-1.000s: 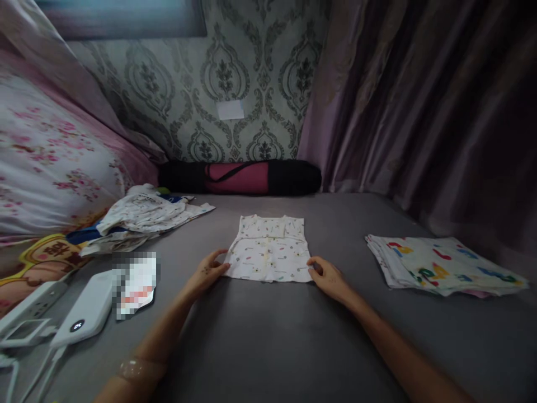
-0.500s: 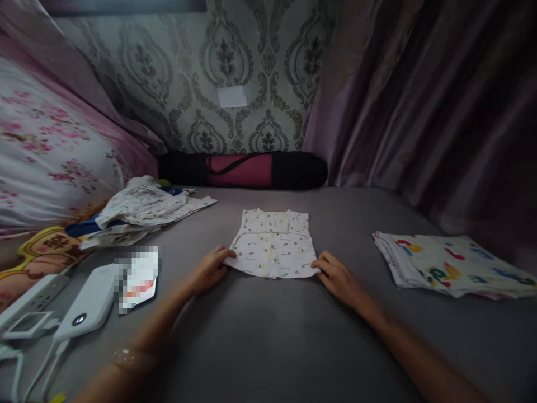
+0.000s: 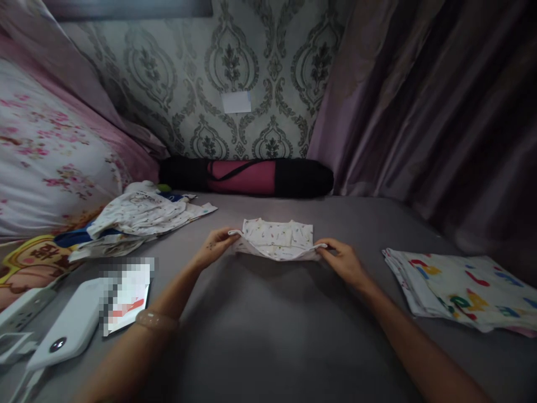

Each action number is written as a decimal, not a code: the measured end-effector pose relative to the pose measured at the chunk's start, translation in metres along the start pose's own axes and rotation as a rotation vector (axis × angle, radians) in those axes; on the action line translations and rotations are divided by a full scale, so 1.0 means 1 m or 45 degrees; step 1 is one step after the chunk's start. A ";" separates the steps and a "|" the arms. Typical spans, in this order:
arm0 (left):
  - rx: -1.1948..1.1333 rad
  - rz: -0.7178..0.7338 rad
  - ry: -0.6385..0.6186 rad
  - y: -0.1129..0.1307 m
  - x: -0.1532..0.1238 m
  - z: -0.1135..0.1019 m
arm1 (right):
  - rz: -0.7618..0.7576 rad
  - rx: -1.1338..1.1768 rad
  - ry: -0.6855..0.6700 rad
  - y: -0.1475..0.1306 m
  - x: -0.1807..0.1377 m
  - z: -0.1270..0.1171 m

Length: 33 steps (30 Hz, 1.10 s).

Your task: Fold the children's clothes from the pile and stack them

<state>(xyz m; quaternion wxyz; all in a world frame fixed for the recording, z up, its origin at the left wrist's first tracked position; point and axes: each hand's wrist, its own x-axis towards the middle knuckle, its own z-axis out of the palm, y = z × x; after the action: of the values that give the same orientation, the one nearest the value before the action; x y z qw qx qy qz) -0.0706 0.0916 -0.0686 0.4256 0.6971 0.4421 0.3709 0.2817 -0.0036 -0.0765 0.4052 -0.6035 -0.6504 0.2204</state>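
Observation:
A small white baby shirt (image 3: 274,238) with a tiny print lies partly folded on the grey sheet (image 3: 268,324). Its near edge is raised and sags in the middle. My left hand (image 3: 218,245) pinches the left corner of that edge between thumb and fingers. At the right corner, my right hand (image 3: 342,260) is closed on the hem in the same way. The far part of the shirt rests flat, with its sleeves folded in.
Rumpled clothes (image 3: 142,215) lie at the left, beyond a phone (image 3: 129,299), a white power bank (image 3: 73,324) and a power strip (image 3: 25,310). Folded colourful cloth (image 3: 470,285) sits at the right. A black and red long bag (image 3: 247,177) lies against the wall.
Both hands have lifted the shirt's near edge off the sheet and carried it away from me, over the lower part. The view has tilted slightly upward.

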 end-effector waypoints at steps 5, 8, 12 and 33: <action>-0.026 -0.052 0.106 -0.009 0.055 0.012 | -0.022 0.040 0.107 0.028 0.058 0.004; 0.171 -0.264 0.207 -0.023 0.081 0.026 | 0.129 -0.118 0.115 0.050 0.082 0.018; 0.332 -0.393 0.330 -0.042 0.095 0.041 | 0.390 -0.352 0.147 0.063 0.088 0.037; 1.100 -0.203 0.235 -0.041 0.074 0.056 | 0.428 -0.937 0.113 0.026 0.075 0.054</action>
<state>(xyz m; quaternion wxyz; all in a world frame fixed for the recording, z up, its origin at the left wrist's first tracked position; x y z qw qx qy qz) -0.0079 0.1554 -0.1165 0.0814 0.7386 0.6448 0.1791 0.2586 0.0842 -0.1080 0.1482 -0.8150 -0.5601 0.0099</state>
